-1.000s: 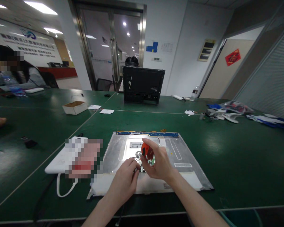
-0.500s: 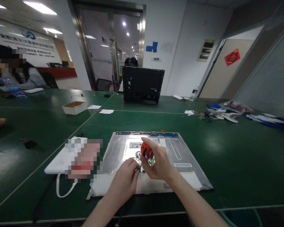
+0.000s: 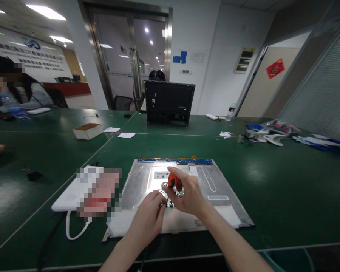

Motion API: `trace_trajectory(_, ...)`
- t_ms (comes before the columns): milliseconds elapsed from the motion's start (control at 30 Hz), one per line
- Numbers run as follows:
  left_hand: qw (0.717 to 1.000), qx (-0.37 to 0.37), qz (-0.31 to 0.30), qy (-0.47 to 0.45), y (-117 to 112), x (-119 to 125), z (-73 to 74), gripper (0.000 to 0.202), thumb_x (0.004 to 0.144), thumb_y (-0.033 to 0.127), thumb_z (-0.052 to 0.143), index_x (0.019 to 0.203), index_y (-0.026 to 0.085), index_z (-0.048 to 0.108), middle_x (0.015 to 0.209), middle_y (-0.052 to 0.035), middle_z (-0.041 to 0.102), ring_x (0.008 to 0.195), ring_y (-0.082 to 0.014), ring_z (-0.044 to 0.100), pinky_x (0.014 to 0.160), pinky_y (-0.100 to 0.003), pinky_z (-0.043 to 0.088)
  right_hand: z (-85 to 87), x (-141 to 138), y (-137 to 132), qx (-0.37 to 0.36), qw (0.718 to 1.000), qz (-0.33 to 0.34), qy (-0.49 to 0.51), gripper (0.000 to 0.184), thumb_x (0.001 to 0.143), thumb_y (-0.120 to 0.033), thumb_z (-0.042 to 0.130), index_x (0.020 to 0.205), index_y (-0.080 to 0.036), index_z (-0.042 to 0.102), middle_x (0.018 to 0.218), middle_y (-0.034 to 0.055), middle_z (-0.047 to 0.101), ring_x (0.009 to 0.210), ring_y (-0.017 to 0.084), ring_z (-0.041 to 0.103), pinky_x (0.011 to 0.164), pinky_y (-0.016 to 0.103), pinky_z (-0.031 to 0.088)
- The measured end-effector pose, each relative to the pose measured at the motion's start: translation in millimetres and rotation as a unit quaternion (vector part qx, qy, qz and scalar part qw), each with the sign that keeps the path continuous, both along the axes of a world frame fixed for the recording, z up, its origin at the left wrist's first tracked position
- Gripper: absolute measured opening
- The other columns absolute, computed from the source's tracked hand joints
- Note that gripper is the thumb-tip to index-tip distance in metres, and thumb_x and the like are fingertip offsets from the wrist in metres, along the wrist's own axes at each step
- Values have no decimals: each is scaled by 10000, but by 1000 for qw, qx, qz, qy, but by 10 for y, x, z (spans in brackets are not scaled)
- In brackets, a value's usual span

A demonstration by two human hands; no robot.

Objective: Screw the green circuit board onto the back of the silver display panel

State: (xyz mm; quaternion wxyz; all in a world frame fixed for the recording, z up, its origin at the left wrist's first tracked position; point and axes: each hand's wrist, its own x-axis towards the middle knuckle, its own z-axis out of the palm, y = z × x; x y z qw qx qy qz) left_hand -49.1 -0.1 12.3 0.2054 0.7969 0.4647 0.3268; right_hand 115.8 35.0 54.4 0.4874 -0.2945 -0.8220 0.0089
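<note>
I saw the right hand point(image 3: 189, 190) pinching the orange handle point(image 3: 173, 180), its thumb newly stretched leftward, likely turning it; the left hand point(image 3: 149, 211) bunched, its grip unclear to me, over the metal panel point(image 3: 134, 187) flat on the tabletop point(image 3: 286, 196).

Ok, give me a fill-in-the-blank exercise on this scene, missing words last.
The hand gripping the orange tool is the ____ one.
The table under the panel is coloured ____.
The strip along the panel's far edge is coloured ____.
Of panel and monitor, the ____ is nearer the camera.

Missing words: right; green; blue; panel.
</note>
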Motion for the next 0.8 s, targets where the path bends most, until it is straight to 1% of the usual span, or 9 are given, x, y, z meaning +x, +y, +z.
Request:
trace_trajectory(200,1000,-5,-6,-6,-12,-1,5,157,859,116,431,881,202,560,934,-68,574,885,-230,567,767,-366,463,38,6,-31,-18,1000,18,10,578,818,-163,505,1365,-220,329,821,-3,619,560,116,523,509,263,407)
trace_trajectory(300,1000,-10,-5,-3,-14,3,26,151,861,118,427,867,199,555,924,-69,571,880,-231,563,766,-372,461,38,4,-32,-22,999,25,15,588,811,-153,509,1368,-213,328,833,3,621,563,114,524,503,258,410)
trace_trajectory(467,1000,-11,-2,3,-11,10,36,163,857,117,420,872,200,559,929,-71,573,886,-235,564,776,-377,464,15,-9,-17,-8,1000,0,16,532,842,-188,528,1343,-229,355,818,-7,618,535,103,505,521,257,426)
trace_trajectory(567,1000,-10,3,7,-11,12,27,174,850,119,423,891,203,569,928,-69,579,885,-236,571,773,-374,469,-1,-11,-4,-1,1000,-15,10,496,864,-226,537,1330,-238,367,795,-18,610,551,106,520,552,260,447)
trace_trajectory(667,1000,-9,4,8,-6,12,19,175,850,122,427,901,200,574,935,-70,580,889,-237,571,781,-379,470,-17,-10,10,-1,1000,-16,8,486,872,-245,543,1327,-242,373,773,-26,599,576,113,535,572,263,452)
trace_trajectory(800,1000,-7,4,3,-4,13,15,175,852,121,430,914,198,575,946,-69,579,896,-235,566,786,-378,471,-14,-7,9,-9,1000,-9,11,498,867,-254,549,1332,-241,372,770,-24,593,560,112,511,555,265,438)
